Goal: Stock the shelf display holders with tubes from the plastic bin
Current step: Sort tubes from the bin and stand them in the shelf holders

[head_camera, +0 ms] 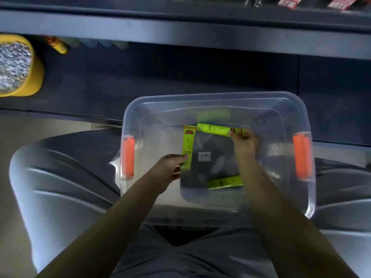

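From my end, the left hand (pixel 170 169) has its fingers curled round the near end of one green tube (pixel 188 143), which points away. The right hand (pixel 245 144) pinches one end of a second green tube (pixel 215 130), held crosswise. Both tubes are inside the clear plastic bin (pixel 200 96). A third tube (pixel 224 182) lies on the bin's floor.

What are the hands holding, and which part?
The left hand grips one green tube at its near end; the right hand pinches another tube at its right end.
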`<state>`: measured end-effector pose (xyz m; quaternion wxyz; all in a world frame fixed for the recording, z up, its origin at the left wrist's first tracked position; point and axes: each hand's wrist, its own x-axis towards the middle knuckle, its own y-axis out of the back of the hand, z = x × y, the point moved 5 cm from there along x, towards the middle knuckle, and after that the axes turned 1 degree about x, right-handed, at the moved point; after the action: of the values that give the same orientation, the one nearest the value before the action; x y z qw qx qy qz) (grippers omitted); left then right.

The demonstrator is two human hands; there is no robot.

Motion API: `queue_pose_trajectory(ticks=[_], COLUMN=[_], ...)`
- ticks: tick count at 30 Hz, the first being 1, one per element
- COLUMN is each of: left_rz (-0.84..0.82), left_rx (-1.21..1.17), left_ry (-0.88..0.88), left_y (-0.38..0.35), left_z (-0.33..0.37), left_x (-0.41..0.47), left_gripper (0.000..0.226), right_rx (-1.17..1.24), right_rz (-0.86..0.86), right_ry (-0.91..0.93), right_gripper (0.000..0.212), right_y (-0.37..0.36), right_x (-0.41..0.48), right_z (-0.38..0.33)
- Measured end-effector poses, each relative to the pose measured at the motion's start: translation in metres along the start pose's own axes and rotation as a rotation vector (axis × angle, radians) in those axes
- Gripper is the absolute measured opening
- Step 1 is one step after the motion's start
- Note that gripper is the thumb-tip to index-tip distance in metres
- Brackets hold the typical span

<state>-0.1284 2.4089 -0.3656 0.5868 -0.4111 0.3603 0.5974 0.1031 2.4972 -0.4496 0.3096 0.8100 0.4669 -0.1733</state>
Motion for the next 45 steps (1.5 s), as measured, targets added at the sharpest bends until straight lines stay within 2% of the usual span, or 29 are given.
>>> queue_pose_trajectory(ticks=[2, 7, 9, 15, 21, 25, 29, 32, 35, 39, 45], left_rz=[0.008, -0.003, -0.008, -0.037, -0.11, -0.18, -0.243, -0.216, -0.18, -0.221, -0.259], left_rx=[-0.075, -0.121, -0.072, -0.095, -0.177, -0.204, -0.168, -0.107, -0.047, 0.032, 0.101], left_ry=[-0.021, -0.138, -0.206, -0.272, -0.499, -0.6, -0.7, -0.787, -0.862, -0.954, -1.022], left_y=[-0.001, 0.004, 0.007, 0.01, -0.013, -0.035, -0.058, -0.071, -0.081, -0.094, -0.111], left_z=[0.002, 0.01, 0.013, 0.011, 0.034, 0.06, 0.092, 0.117, 0.138, 0.155, 0.17], left_x=[-0.003, -0.013, -0.021, -0.04, -0.074, -0.097, -0.125, -0.144, -0.159, -0.177, -0.196], left_gripper=[0.009, 0.027, 0.027, 0.032, 0.037, 0.031, 0.024, 0.021, 0.025, 0.029, 0.032], right_rx=[0.111, 0.311, 0.347, 0.179, 0.265, 0.294, 0.367, 0.435, 0.426, 0.422, 0.439], right_rz=[-0.021, -0.158, -0.176, -0.138, -0.162, -0.197, -0.21, -0.22, -0.192, -0.159, -0.11], right_ry=[-0.087, -0.097, -0.023, 0.332, 0.54, 0.688, 0.738, 0.753, 0.788, 0.833, 0.872], right_gripper=[0.024, 0.025, 0.023, 0.02, 0.013, 0.023, 0.023, 0.023, 0.017, 0.011, 0.013], right_y=[0.0, 0.008, 0.012, 0.046, 0.09, 0.116, 0.139, 0.152, 0.164, 0.176, 0.187], right_x=[-0.007, -0.024, -0.036, -0.083, -0.13, -0.156, -0.177, -0.185, -0.189, -0.189, -0.188], right_z=[0.006, -0.017, -0.032, -0.077, -0.128, -0.165, -0.196, -0.217, -0.235, -0.251, -0.263])
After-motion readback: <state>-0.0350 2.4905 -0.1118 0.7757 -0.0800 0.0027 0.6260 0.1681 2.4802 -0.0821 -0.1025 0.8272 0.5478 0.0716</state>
